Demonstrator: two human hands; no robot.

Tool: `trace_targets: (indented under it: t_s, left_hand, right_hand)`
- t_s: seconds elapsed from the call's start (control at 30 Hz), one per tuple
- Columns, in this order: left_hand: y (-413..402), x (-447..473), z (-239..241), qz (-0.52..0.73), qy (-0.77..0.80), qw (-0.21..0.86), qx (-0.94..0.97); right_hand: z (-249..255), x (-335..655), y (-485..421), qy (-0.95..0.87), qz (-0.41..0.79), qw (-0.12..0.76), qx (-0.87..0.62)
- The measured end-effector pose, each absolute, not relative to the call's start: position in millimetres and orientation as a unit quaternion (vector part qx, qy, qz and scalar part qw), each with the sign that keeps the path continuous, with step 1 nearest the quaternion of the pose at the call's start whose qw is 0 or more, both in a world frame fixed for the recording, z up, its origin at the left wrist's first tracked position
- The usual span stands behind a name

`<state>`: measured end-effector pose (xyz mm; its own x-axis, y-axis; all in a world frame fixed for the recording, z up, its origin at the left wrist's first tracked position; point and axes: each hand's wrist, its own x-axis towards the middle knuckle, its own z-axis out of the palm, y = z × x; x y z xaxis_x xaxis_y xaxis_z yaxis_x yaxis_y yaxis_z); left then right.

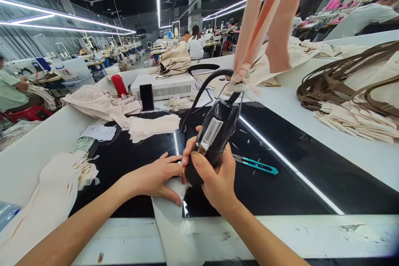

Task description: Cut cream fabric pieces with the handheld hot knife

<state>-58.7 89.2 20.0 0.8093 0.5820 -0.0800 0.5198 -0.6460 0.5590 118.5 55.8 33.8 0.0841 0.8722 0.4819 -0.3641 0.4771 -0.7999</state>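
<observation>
My right hand (218, 178) is wrapped around a black corded hand tool (215, 129) with a silver metal lever on its side; the thumb lies by the lever. The tool is tilted, and its lower end is hidden near my left fingertips. Pink cloth strips (264, 20) are knotted at its top by the cord (199, 95). My left hand (156, 178) lies flat with fingers spread on a pale cloth strip (171, 224), which runs over the table's front edge. Right of the tool, teal thread snips (258, 165) rest on the black tabletop (280, 191).
Cream cloth pieces (156, 126) lie behind my left hand, with more cloth (52, 191) at the left. A phone (146, 97) leans against a white vented box (165, 87) near a red bottle (118, 85). Brown straps (327, 79) and stacked cloth (358, 120) lie at right.
</observation>
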Motion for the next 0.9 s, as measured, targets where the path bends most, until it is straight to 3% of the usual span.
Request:
trace_targets:
  t_s: [0.4, 0.7, 0.9]
  left_hand:
    - [90.5, -59.0, 16.5, 0.058, 0.290, 0.275, 0.915]
    - [36.7, -80.7, 10.3, 0.218, 0.350, 0.108, 0.905]
    - [-2.3, -67.6, 0.7, 0.220, 0.377, 0.009, 0.900]
  right_hand:
    - [28.5, 114.9, 53.7, -0.529, 0.426, 0.685, -0.263]
    - [41.8, 126.0, 54.9, -0.524, 0.429, 0.701, -0.224]
    - [41.3, 126.0, 58.2, -0.518, 0.439, 0.699, -0.223]
